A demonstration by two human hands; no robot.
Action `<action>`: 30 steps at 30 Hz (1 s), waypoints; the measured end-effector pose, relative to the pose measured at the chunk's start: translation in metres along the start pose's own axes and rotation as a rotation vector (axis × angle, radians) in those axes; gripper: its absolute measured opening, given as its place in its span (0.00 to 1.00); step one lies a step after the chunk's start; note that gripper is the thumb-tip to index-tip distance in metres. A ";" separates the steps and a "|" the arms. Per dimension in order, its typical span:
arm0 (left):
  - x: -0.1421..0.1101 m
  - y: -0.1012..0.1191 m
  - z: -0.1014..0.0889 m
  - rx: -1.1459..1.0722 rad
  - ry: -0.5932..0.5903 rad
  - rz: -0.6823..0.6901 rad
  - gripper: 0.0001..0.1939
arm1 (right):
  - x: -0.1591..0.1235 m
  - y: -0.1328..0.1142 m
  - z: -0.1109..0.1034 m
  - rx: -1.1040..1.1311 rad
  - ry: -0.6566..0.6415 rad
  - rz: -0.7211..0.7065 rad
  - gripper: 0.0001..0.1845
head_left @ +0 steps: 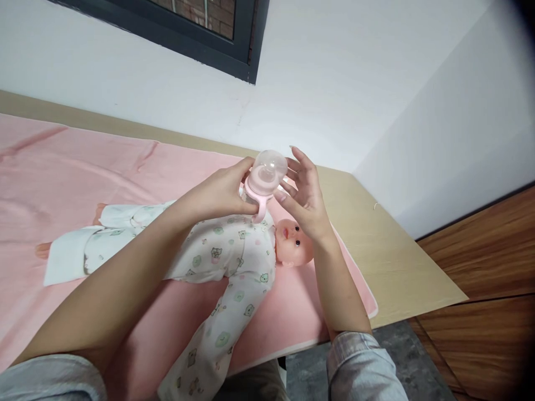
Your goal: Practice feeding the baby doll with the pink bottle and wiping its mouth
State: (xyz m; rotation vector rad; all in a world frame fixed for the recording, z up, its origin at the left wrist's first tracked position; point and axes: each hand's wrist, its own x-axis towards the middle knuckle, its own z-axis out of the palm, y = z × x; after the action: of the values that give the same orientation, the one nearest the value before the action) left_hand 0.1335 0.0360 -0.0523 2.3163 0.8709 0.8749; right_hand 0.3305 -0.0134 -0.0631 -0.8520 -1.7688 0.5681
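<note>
A baby bottle [267, 171] with a clear domed cap and a pink collar and handle is held above a doll. My left hand [234, 188] is closed around its body from the left. Close to the cap's right side is my right hand [305, 192], its fingers apart and curved; whether a fingertip touches the cap I cannot tell. Below lies the baby doll [295, 245] on its back, head to the right, dressed in a white patterned outfit [217, 250]. The lower part of the bottle is hidden by my left hand.
A pink blanket [54, 161] lies under the doll on a wooden table [401, 267]. Behind the table rises a white wall [317, 83] with a dark window frame [225, 61]. Wood-grain panels [497, 245] stand at the right.
</note>
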 end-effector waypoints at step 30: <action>-0.010 -0.096 -0.084 0.333 0.257 -0.450 0.30 | -0.054 0.223 -0.088 -0.508 0.554 0.684 0.41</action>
State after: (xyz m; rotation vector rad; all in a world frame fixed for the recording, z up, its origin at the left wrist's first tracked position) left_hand 0.0306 0.1119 -0.0625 2.1533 1.6799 0.8861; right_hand 0.4863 0.0842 -0.2261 -1.8050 -1.0882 0.2535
